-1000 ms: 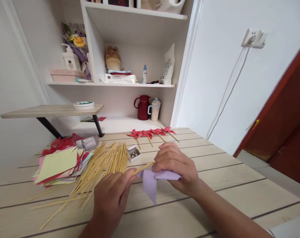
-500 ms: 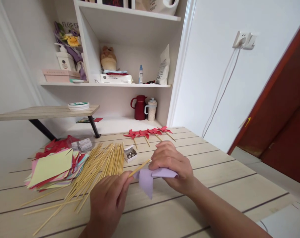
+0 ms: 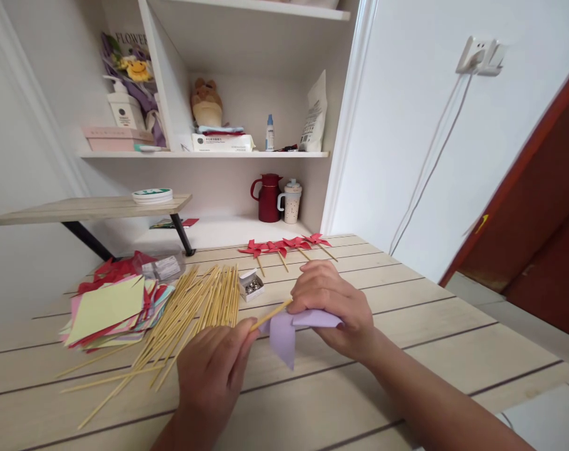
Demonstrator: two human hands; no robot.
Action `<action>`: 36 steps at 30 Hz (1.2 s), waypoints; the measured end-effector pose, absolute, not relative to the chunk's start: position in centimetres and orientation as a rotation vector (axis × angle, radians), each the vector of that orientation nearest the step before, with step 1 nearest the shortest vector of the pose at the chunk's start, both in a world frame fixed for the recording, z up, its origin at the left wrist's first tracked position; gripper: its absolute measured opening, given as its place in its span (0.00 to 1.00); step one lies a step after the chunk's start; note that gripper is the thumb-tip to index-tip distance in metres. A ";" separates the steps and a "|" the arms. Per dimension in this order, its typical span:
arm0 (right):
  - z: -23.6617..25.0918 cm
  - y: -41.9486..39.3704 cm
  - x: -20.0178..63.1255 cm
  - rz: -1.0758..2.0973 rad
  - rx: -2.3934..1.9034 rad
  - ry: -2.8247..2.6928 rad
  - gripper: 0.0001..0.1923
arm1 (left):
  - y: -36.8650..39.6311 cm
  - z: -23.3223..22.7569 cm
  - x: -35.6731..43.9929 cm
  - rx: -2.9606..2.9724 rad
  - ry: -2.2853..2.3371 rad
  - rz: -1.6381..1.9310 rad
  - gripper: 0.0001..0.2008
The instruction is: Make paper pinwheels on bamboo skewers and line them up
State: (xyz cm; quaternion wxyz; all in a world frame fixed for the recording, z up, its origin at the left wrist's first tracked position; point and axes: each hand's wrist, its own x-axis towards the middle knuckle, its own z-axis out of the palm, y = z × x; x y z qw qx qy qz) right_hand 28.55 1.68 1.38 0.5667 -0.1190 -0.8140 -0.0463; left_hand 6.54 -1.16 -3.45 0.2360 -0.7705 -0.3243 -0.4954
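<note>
My left hand (image 3: 219, 369) is closed round a thin wooden stick (image 3: 271, 315) that slants up to the right. The stick's far end meets the fingers of my right hand (image 3: 334, 307), which grips a purple paper pinwheel (image 3: 282, 338). One pinwheel blade hangs down between my hands, and another lies under my right fingers. Where the stick joins the paper is hidden behind those fingers. Just beyond my hands stands a small open box of metal pins (image 3: 252, 285). To the left, many loose wooden sticks (image 3: 190, 319) lie in a heap.
Square coloured paper sheets (image 3: 108, 307) are stacked at the left, with red paper pieces (image 3: 118, 269) and a clear plastic box (image 3: 162, 266) behind. Several red pinwheels (image 3: 296, 244) lie in a row along the table's back edge. A raised wooden stand (image 3: 91, 210) overhangs the back left.
The view has shifted slightly, so everything sits a little further right and higher. My hands keep the same grip on the stick and purple pinwheel.
</note>
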 end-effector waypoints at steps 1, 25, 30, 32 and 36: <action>1.4 1.7 28.5 -0.106 -0.282 -1.918 0.07 | -1.2 -3.4 6.6 -2.108 -0.890 -1.366 0.06; 1.6 1.6 28.3 -0.110 -0.301 -1.907 0.05 | -1.3 -3.3 6.5 -2.077 -0.839 -1.356 0.09; 1.6 1.6 28.3 -0.112 -0.296 -1.892 0.05 | -1.2 -3.2 6.4 -2.091 -0.836 -1.342 0.09; 1.6 1.6 28.2 -0.112 -0.299 -1.892 0.05 | -1.3 -3.2 6.4 -2.082 -0.827 -1.330 0.09; 1.6 1.6 28.1 -0.108 -0.299 -1.884 0.05 | -1.3 -3.0 6.5 -2.055 -0.818 -1.345 0.07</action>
